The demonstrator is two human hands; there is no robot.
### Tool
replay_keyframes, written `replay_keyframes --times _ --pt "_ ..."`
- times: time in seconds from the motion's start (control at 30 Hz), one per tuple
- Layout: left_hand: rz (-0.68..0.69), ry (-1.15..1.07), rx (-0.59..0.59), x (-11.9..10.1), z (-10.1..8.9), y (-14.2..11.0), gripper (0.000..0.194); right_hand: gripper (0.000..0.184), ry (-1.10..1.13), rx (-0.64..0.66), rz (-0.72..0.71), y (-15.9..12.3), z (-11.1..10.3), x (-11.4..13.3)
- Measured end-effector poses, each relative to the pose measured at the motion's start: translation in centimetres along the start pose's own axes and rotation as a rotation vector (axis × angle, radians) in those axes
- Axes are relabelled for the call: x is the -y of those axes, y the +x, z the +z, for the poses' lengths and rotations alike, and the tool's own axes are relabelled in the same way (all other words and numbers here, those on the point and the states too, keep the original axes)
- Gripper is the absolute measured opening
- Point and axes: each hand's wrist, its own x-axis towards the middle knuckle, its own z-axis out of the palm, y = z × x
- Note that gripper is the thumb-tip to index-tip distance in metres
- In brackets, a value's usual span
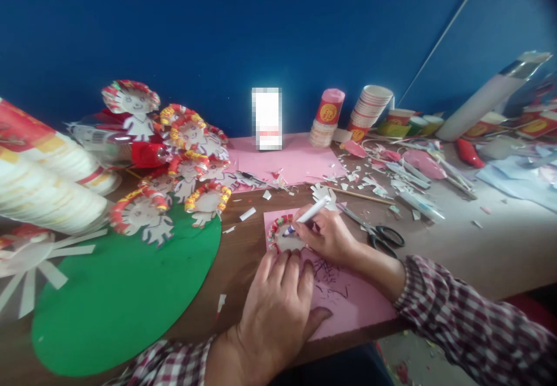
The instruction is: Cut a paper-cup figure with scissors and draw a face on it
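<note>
My right hand [328, 232] grips a white marker pen [314, 209], its dark tip down on a small paper-cup figure [278, 241]. The figure has a whitish round middle with a red and white curled rim. My left hand [278, 293] lies over its lower part, fingers stretched out and thumb to the side, and hides that part. Beneath both hands is a pink sheet [348, 305] with dark pen strokes on it. Black-handled scissors [383, 238] lie just right of my right wrist.
Several finished-looking cup figures [209, 200] crowd the left, partly on a green oval mat [130, 293]. Stacked paper cups [56, 183] lie at far left; other stacks [369, 107] stand at the back. Paper scraps [378, 186], a wooden stick [361, 195] and a marker [421, 206] lie rightward.
</note>
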Motion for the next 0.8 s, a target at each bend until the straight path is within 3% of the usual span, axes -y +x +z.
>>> replay_keyframes --times 0.8 --pt "0.010 0.013 0.015 0.04 -0.07 0.02 0.063 0.010 0.050 -0.067 0.059 -0.04 -0.16 0.50"
